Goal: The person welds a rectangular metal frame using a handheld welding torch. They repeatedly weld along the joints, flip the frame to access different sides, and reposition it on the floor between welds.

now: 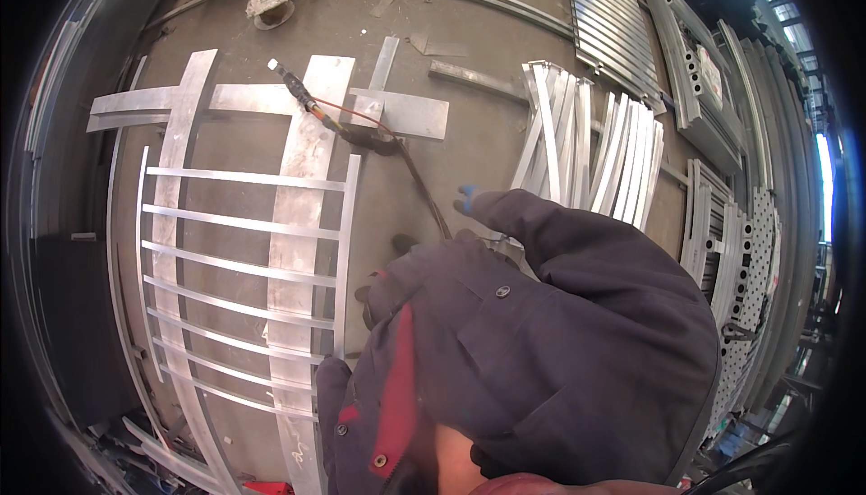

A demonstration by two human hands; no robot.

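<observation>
My right hand (465, 199), in a glove with blue on the fingers, reaches out from the dark sleeve (514, 208). Its fingers are stretched and slightly apart, and I see nothing between them. Close to it, a dark cable (420, 181) runs up to a taped tool with a white tip that looks like a welding torch (302, 96). That tool lies across the flat metal bars. On the left lies a ladder-like metal frame (348, 215) with several slightly bowed rungs. My left hand is out of sight; only the left sleeve (332, 391) shows, beside the frame's lower right end.
Wide flat bars (311, 161) lie under the frame. To the right are bundles of loose metal strips (622, 161) and a ribbed metal panel (613, 26). Long profiles (487, 3) lie farther off. A crumpled pale lump (269, 0) sits on the floor at upper left.
</observation>
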